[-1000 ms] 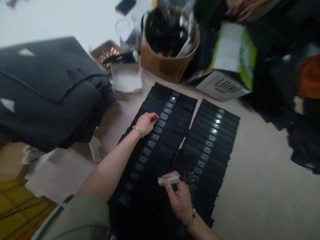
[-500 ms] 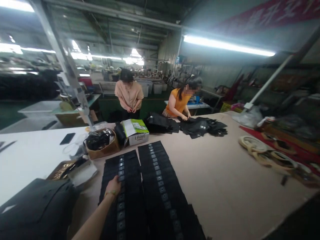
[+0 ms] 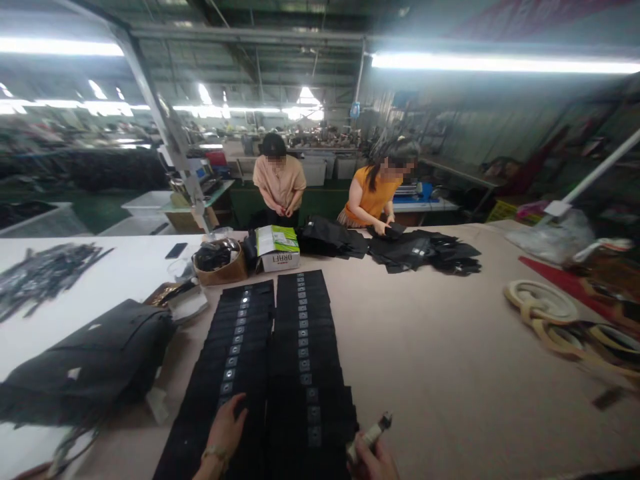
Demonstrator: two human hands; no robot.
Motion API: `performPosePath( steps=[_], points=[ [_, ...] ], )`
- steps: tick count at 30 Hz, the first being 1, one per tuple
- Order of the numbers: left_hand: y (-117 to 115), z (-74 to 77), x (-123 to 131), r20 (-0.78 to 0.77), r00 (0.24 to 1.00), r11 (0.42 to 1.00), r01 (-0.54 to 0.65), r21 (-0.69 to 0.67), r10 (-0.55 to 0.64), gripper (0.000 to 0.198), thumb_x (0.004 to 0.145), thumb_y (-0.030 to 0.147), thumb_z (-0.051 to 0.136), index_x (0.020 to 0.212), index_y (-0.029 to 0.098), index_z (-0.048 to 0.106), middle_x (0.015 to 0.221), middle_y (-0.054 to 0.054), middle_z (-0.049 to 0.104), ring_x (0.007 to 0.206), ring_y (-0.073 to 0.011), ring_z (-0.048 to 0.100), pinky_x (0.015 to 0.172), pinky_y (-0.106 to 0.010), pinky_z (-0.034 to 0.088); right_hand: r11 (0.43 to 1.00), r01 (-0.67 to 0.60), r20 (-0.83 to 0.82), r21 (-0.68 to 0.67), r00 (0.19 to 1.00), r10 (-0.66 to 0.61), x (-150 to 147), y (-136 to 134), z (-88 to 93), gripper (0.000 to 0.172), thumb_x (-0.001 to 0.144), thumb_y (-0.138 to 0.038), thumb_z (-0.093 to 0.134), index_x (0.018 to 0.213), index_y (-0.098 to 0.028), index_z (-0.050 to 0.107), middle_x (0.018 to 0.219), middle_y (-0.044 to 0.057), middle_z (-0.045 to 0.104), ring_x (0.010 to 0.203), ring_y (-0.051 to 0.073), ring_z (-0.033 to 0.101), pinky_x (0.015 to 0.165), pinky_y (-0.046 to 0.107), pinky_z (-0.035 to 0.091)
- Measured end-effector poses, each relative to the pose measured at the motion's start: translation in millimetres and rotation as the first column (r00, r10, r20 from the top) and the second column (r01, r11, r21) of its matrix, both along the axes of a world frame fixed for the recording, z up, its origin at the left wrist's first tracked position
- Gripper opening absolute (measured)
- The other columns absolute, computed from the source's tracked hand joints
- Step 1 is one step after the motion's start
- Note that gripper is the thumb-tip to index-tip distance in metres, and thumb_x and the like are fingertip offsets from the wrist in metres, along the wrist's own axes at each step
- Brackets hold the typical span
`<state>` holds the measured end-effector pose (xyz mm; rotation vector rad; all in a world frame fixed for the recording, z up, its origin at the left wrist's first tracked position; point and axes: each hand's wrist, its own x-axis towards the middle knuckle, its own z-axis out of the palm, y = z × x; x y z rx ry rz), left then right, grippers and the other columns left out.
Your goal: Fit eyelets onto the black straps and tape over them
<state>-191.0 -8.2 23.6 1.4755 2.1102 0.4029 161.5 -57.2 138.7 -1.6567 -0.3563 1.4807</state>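
Black fabric strips (image 3: pixel 305 347) lie edge to edge in two long columns on the desk (image 3: pixel 440 360), running from your 6 o'clock toward 12 o'clock, and a line of small silver metal fittings runs along each column. Your left hand (image 3: pixel 225 432) rests palm down on the near end of the left column, fingers loosely together and pointing away from you, with a beaded bracelet (image 3: pixel 215 454) at the wrist. Your right hand (image 3: pixel 373 461), cut off by the bottom of the view, sits at about 5 o'clock, just beside the right column, and pinches a pale roll with a dark tip (image 3: pixel 369 439) between its fingers. The beige desk top stretches away to 3 o'clock, where coils of pale tape (image 3: pixel 541 301) lie. A stack of dark folded cloth (image 3: pixel 90 363) sits at 10 o'clock; a wicker basket (image 3: pixel 220 267) and a green-and-white cardboard box (image 3: pixel 277 250) stand at 12 o'clock. Beyond them, a person in a peach shirt (image 3: pixel 279 183) and a person in an orange top (image 3: pixel 373 197) stand at the far edge, the latter handling black pieces (image 3: pixel 420 252). Fluorescent tubes (image 3: pixel 500 63) light the factory hall overhead.
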Motion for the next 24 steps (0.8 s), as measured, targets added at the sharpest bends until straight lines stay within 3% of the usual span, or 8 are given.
performPosePath(
  steps=[3, 7, 10, 13, 15, 18, 21, 24],
  points=[
    [-39.7, -4.7, 7.2, 0.043, 0.988, 0.989, -0.149, 0.021, 0.148, 0.052, 0.076, 0.043, 0.043, 0.115, 0.017, 0.064, 0.119, -0.010, 0.071, 0.118, -0.0278, 0.063, 0.106, -0.039, 0.047, 0.993, -0.110, -0.016, -0.046, 0.994, 0.110, 28.9, 26.9, -12.3, 0.067, 0.047, -0.060, 0.084, 0.093, -0.019, 0.059, 0.065, 0.002, 0.068, 0.054, 0.015, 0.065, 0.045, 0.018, 0.042],
    [-73.9, 0.1, 8.1, 0.081, 0.949, 0.950, -0.310, 0.034, 0.306, 0.044, 0.071, 0.048, 0.044, 0.103, 0.027, 0.067, 0.107, -0.004, 0.075, 0.112, -0.0303, 0.066, 0.102, -0.043, 0.051, 0.975, -0.222, -0.003, -0.011, 0.975, 0.222, 39.8, 66.1, -17.9, 0.067, 0.052, -0.061, 0.082, 0.098, -0.018, 0.059, 0.074, 0.003, 0.070, 0.059, 0.014, 0.066, 0.048, 0.019, 0.044],
    [-80.3, 11.5, 4.3, 0.065, 0.919, 0.919, -0.392, 0.030, 0.390, 0.039, 0.072, 0.048, 0.046, 0.099, 0.030, 0.068, 0.103, -0.002, 0.075, 0.111, -0.0311, 0.067, 0.101, -0.045, 0.051, 0.948, -0.317, -0.018, 0.020, 0.948, 0.317, 26.4, 92.8, -13.1, 0.069, 0.051, -0.061, 0.083, 0.100, -0.018, 0.058, 0.076, 0.002, 0.069, 0.061, 0.015, 0.067, 0.050, 0.021, 0.047],
    [-67.5, 29.6, -5.7, 0.033, 0.915, 0.913, -0.404, 0.052, 0.403, 0.039, 0.075, 0.044, 0.050, 0.103, 0.023, 0.069, 0.108, -0.006, 0.074, 0.112, -0.0298, 0.065, 0.102, -0.044, 0.050, 0.903, -0.425, -0.043, 0.058, 0.903, 0.428, -1.0, 114.6, -3.6, 0.071, 0.051, -0.059, 0.085, 0.102, -0.018, 0.058, 0.079, 0.003, 0.070, 0.068, 0.017, 0.068, 0.055, 0.024, 0.052],
    [-45.6, 39.8, -21.0, 0.031, 0.930, 0.924, -0.366, 0.108, 0.365, 0.039, 0.079, 0.039, 0.050, 0.107, 0.019, 0.069, 0.115, -0.008, 0.072, 0.115, -0.0274, 0.063, 0.105, -0.042, 0.047, 0.878, -0.471, -0.050, 0.086, 0.878, 0.476, -25.3, 129.0, 0.7, 0.068, 0.054, -0.056, 0.086, 0.103, -0.018, 0.058, 0.083, 0.003, 0.071, 0.074, 0.018, 0.069, 0.059, 0.026, 0.054],
    [9.3, 42.9, -59.4, 0.045, 0.946, 0.928, -0.323, 0.185, 0.321, 0.035, 0.083, 0.033, 0.052, 0.110, 0.016, 0.069, 0.117, -0.010, 0.070, 0.115, -0.0256, 0.062, 0.106, -0.041, 0.045, 0.837, -0.538, -0.031, 0.098, 0.839, 0.543, -67.2, 156.1, -2.1, 0.063, 0.057, -0.053, 0.087, 0.102, -0.018, 0.060, 0.087, 0.004, 0.072, 0.079, 0.020, 0.070, 0.064, 0.028, 0.056],
    [86.5, 30.1, -105.5, 0.064, 0.968, 0.936, -0.252, 0.244, 0.244, 0.030, 0.087, 0.029, 0.054, 0.111, 0.018, 0.069, 0.116, -0.008, 0.071, 0.112, -0.0232, 0.062, 0.104, -0.040, 0.047, 0.791, -0.598, 0.034, 0.131, 0.800, 0.599, -114.2, 191.3, -16.0, 0.057, 0.061, -0.051, 0.086, 0.100, -0.017, 0.061, 0.090, 0.006, 0.073, 0.081, 0.020, 0.070, 0.068, 0.029, 0.057],
    [172.5, 7.8, -144.3, 0.039, 0.992, 0.944, -0.128, 0.304, 0.122, 0.024, 0.089, 0.026, 0.057, 0.107, 0.019, 0.070, 0.113, -0.007, 0.072, 0.108, -0.0221, 0.063, 0.100, -0.038, 0.048, 0.760, -0.618, 0.104, 0.200, 0.785, 0.611, -168.7, 234.7, -36.7, 0.050, 0.067, -0.048, 0.084, 0.098, -0.017, 0.062, 0.093, 0.008, 0.074, 0.083, 0.020, 0.070, 0.074, 0.031, 0.057]
  ],
)
